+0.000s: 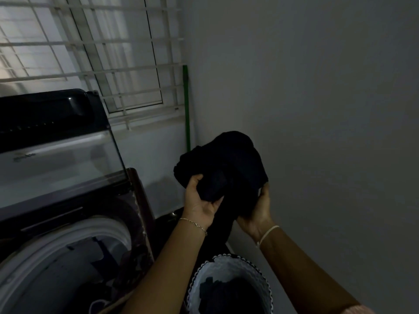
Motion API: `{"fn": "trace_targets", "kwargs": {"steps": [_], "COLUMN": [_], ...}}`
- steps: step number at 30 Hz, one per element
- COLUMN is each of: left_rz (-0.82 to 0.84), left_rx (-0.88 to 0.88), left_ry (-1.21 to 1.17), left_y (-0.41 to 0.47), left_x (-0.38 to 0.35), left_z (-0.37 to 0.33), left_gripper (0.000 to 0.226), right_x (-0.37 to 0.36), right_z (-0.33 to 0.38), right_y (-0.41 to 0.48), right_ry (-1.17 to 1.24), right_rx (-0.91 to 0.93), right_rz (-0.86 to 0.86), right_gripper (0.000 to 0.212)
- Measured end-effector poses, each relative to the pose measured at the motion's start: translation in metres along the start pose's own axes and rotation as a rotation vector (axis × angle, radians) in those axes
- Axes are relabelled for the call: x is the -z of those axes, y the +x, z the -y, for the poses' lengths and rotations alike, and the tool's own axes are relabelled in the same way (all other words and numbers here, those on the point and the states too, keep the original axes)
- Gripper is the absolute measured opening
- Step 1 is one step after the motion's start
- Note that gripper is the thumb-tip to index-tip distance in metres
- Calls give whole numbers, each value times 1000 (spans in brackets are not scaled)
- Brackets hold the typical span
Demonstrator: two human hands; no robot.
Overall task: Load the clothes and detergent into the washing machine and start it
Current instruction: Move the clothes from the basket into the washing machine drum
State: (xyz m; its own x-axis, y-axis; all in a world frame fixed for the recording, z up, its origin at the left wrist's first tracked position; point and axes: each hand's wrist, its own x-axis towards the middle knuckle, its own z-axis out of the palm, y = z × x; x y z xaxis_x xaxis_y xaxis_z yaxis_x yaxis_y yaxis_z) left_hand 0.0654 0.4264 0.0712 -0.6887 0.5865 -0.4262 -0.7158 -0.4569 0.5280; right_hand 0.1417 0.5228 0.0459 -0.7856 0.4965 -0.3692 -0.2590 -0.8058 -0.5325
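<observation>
A bunched black garment (223,164) is held up in front of the right wall, above the laundry basket. My left hand (199,200) grips its lower left side, and my right hand (260,214) cups it from below on the right. A tail of the cloth hangs down between my wrists. The top-loading washing machine (68,252) stands at the lower left with its lid (52,155) raised; dark clothes lie inside the white-rimmed drum. No detergent is visible.
A white laundry basket (229,270) with a dark scalloped rim sits at the bottom centre, dark clothes inside. A green pole (187,109) leans in the corner. A barred window (90,53) is behind the machine. A plain wall fills the right side.
</observation>
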Motion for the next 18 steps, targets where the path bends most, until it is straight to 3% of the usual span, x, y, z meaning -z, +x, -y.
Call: {"fn": "trace_targets", "kwargs": {"steps": [9,13,18], "left_rz": [-5,105,147], "left_rx": [200,216,113], "left_ry": [237,121,4], "left_y": [2,1,10], "left_x": [2,3,4], "left_z": [5,11,14], "left_gripper": [43,43,48], "right_x": [-1,-1,2], "right_z": [0,-2,-2], "right_y": [-6,-9,-10], "right_ry": [291,282,148], "right_rx": [62,42,6], "right_rz": [-18,-31,-67], "right_gripper": [63,57,53]}}
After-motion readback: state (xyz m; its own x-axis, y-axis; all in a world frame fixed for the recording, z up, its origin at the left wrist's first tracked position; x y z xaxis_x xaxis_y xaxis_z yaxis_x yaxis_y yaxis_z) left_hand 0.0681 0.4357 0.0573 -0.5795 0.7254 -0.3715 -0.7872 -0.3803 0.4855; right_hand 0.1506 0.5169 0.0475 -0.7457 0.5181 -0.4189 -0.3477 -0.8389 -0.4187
